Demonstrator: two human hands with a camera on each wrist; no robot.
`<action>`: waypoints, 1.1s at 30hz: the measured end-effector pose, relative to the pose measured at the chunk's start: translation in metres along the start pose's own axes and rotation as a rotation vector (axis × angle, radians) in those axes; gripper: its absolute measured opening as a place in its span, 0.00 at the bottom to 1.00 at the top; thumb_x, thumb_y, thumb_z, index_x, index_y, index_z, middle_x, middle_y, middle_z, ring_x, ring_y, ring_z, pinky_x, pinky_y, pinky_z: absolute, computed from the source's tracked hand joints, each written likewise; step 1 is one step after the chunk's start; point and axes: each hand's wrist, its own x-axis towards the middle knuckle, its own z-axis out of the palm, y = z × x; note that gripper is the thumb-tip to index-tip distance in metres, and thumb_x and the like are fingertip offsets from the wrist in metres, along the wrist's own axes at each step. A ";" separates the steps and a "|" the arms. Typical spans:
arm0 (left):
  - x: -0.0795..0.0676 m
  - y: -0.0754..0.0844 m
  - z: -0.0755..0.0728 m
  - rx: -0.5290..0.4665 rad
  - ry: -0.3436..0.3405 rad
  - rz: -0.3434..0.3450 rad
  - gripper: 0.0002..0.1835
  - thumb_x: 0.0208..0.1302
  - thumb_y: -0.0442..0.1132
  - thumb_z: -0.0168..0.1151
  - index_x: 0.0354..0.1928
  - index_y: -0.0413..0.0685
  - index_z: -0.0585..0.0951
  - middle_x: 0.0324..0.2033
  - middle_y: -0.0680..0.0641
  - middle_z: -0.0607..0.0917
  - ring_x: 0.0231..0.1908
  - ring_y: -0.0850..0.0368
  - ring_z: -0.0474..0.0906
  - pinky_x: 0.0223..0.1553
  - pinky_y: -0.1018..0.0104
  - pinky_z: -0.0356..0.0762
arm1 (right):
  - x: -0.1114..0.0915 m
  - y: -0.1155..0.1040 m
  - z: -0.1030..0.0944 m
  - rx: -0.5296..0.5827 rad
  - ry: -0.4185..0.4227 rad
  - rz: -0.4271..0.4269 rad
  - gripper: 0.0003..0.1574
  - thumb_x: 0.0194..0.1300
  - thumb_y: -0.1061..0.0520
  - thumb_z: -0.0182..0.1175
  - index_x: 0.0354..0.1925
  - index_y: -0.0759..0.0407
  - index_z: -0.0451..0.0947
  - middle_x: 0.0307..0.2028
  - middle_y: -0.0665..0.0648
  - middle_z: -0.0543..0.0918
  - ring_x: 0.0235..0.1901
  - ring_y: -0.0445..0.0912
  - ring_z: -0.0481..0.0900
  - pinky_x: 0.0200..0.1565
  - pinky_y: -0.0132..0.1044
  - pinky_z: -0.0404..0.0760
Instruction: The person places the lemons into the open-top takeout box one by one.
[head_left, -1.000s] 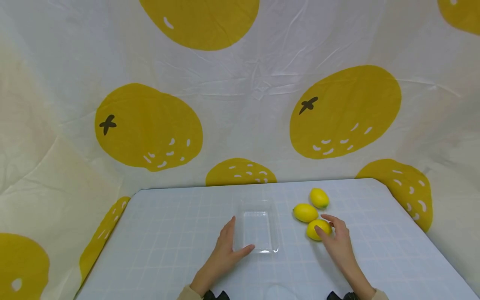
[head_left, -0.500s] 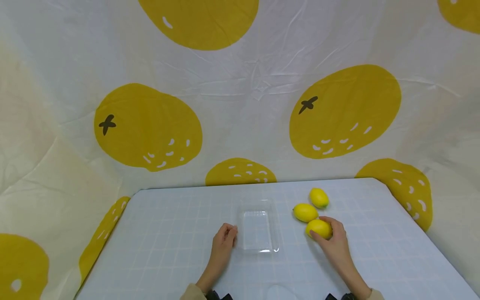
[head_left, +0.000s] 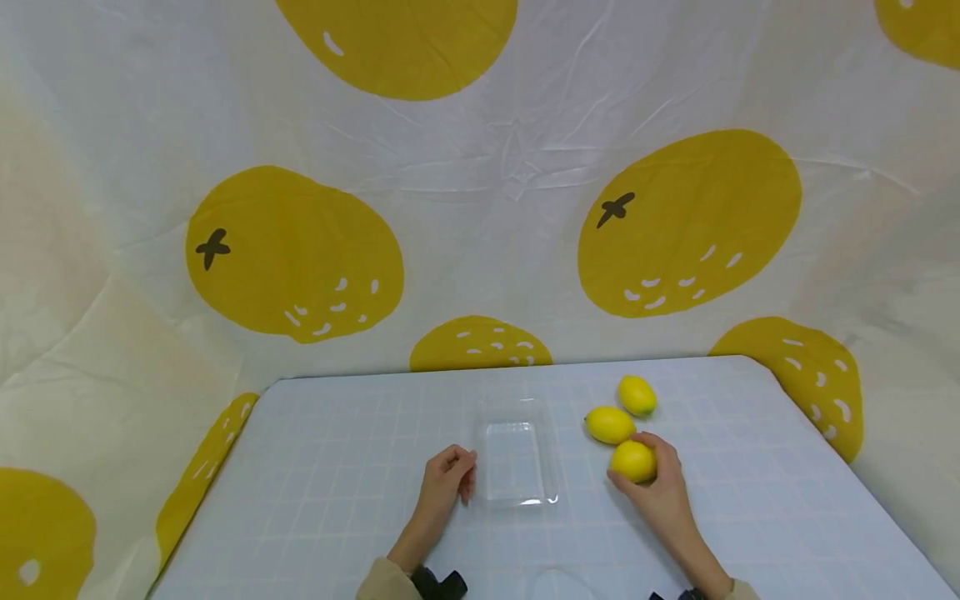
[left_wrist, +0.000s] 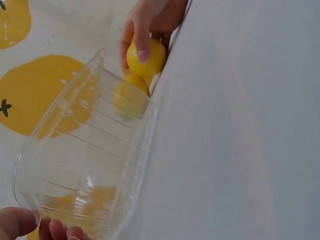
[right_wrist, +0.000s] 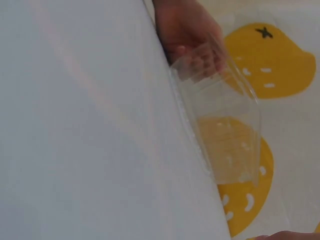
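On the table's right side, my right hand (head_left: 660,487) grips the nearest lemon (head_left: 633,462), thumb on its near side and fingers on its far side. That lemon (left_wrist: 150,56) also shows in the left wrist view, thumb across it. Two more lemons lie just beyond: one lemon (head_left: 610,425) close by, another lemon (head_left: 637,396) farther back. A clear plastic container (head_left: 517,503) stands mid-table. My left hand (head_left: 445,479) is at its left edge with curled fingers; in the left wrist view thumb and fingertips (left_wrist: 57,231) pinch the container's rim.
A pale checked cloth covers the table (head_left: 337,467). Behind and beside it hangs a white curtain (head_left: 495,242) printed with large yellow fruit. A faint transparent round outline (head_left: 558,575) shows at the table's near edge.
My right hand has closed round the nearest lemon and turned it slightly to the left. My left hand has gone from spread fingers to curled ones at the container's left edge.
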 end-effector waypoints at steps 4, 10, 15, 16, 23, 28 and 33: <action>0.000 -0.001 -0.002 -0.028 -0.019 -0.012 0.15 0.70 0.36 0.61 0.29 0.30 0.72 0.17 0.49 0.76 0.15 0.60 0.69 0.17 0.71 0.70 | 0.000 0.000 0.001 -0.003 0.022 -0.046 0.44 0.45 0.63 0.78 0.59 0.63 0.69 0.57 0.65 0.69 0.56 0.58 0.66 0.56 0.56 0.62; 0.002 -0.002 -0.004 -0.025 -0.050 -0.036 0.14 0.70 0.37 0.61 0.30 0.32 0.73 0.18 0.49 0.76 0.16 0.60 0.69 0.19 0.72 0.71 | -0.001 0.001 0.003 -0.016 0.020 -0.063 0.43 0.44 0.64 0.79 0.58 0.62 0.70 0.57 0.63 0.70 0.56 0.56 0.66 0.55 0.53 0.62; 0.002 -0.001 -0.003 -0.016 -0.057 -0.041 0.14 0.71 0.37 0.60 0.32 0.31 0.73 0.18 0.49 0.76 0.17 0.59 0.69 0.20 0.71 0.71 | -0.002 0.001 0.003 -0.036 0.020 -0.055 0.42 0.45 0.66 0.78 0.58 0.60 0.71 0.57 0.64 0.68 0.55 0.57 0.67 0.55 0.53 0.63; 0.002 -0.001 -0.003 -0.014 -0.056 -0.044 0.15 0.71 0.38 0.59 0.32 0.31 0.73 0.19 0.49 0.76 0.17 0.60 0.69 0.20 0.71 0.71 | -0.002 0.001 0.003 -0.040 0.022 -0.056 0.42 0.45 0.65 0.78 0.58 0.60 0.72 0.57 0.65 0.67 0.55 0.58 0.68 0.55 0.54 0.64; 0.001 -0.002 -0.002 -0.004 -0.062 -0.045 0.14 0.73 0.39 0.57 0.34 0.33 0.71 0.20 0.49 0.76 0.18 0.60 0.71 0.21 0.71 0.72 | -0.004 -0.001 0.004 -0.080 0.050 -0.084 0.45 0.42 0.65 0.79 0.60 0.60 0.74 0.54 0.65 0.69 0.53 0.58 0.71 0.53 0.48 0.65; 0.001 -0.003 -0.003 -0.001 -0.080 -0.023 0.14 0.75 0.40 0.55 0.33 0.35 0.71 0.20 0.50 0.76 0.17 0.60 0.71 0.20 0.71 0.72 | -0.006 -0.003 0.005 -0.096 0.072 -0.095 0.47 0.42 0.64 0.80 0.62 0.60 0.73 0.54 0.64 0.72 0.53 0.56 0.72 0.54 0.37 0.64; 0.002 -0.003 -0.003 0.017 -0.088 -0.026 0.15 0.75 0.41 0.54 0.34 0.36 0.70 0.20 0.49 0.76 0.17 0.59 0.72 0.20 0.70 0.73 | -0.006 -0.007 0.004 -0.108 0.084 -0.095 0.49 0.42 0.63 0.80 0.62 0.61 0.71 0.54 0.63 0.74 0.53 0.55 0.72 0.53 0.29 0.62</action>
